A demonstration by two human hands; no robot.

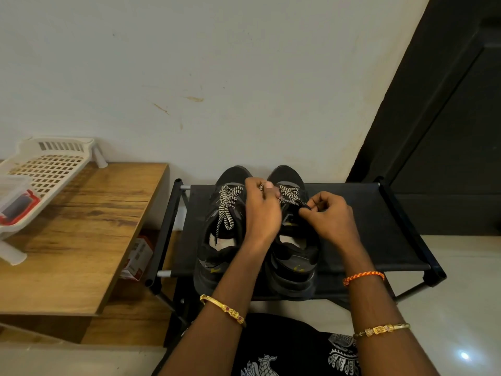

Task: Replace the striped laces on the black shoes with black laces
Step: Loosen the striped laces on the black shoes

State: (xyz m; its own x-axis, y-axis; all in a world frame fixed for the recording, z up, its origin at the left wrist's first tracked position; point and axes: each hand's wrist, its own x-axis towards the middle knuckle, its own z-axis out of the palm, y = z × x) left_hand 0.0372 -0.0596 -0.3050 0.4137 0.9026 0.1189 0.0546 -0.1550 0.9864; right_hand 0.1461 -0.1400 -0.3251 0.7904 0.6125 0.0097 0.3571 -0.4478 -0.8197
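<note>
A pair of black shoes sits side by side on the top fabric shelf of a low black shoe rack (379,226), toes pointing to 12 o'clock toward a pale wall, heels toward the person. The left shoe (217,256) is matte black with grey panels, a pale insole showing in its opening, and a small yellow mark near the heel; its black-and-white striped lace (227,204) lies loosely across the tongue, with ends trailing down toward 6 o'clock. The right shoe (294,264) matches it, and its own striped lace (289,191) is bunched near the upper eyelets. The left hand (261,210) reaches in from 6 o'clock and its grip pinches that lace at the top of the right shoe. The right hand (329,215), at the shoe's 3 o'clock side, has its fingers curled, pinching a dark piece at the lace's end; what exactly it is cannot be told. Both wrists wear gold bangles, and the right also an orange thread band. At 9 o'clock a wooden counter (89,240) carries a white plastic basket (48,164).
</note>
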